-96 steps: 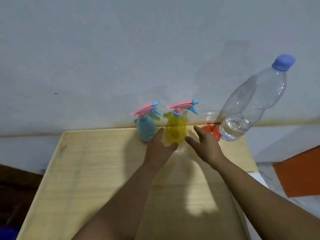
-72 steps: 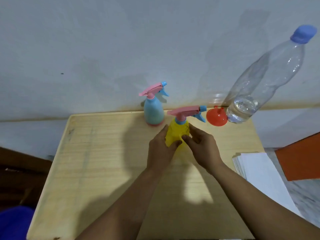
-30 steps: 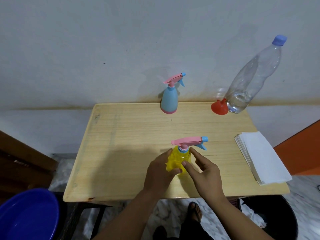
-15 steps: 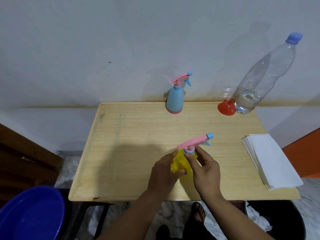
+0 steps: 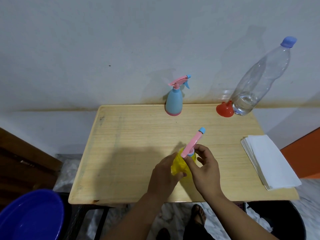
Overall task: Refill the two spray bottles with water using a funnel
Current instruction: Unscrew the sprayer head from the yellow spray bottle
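Observation:
A yellow spray bottle point(image 5: 177, 166) stands near the front of the wooden table point(image 5: 131, 146). My left hand point(image 5: 164, 177) grips its body. My right hand point(image 5: 203, 168) pinches the collar under its pink spray head point(image 5: 193, 142), whose blue nozzle points away and to the right. A blue spray bottle point(image 5: 174, 103) with a pink head stands upright at the table's back edge. A red funnel point(image 5: 224, 111) lies mouth-down at the back right, touching a tall clear water bottle point(image 5: 259, 80) with a blue cap and a little water at its bottom.
A stack of white paper napkins point(image 5: 266, 161) lies at the table's right edge. A blue plastic basin point(image 5: 29, 217) sits on the floor at lower left. A dark bin point(image 5: 280, 220) is at lower right. My foot shows under the table.
The yellow bottle was drawn from the back of the table to the front. Over the last half second the pink spray head has turned counter-clockwise in my right fingers, its nozzle now pointing further away.

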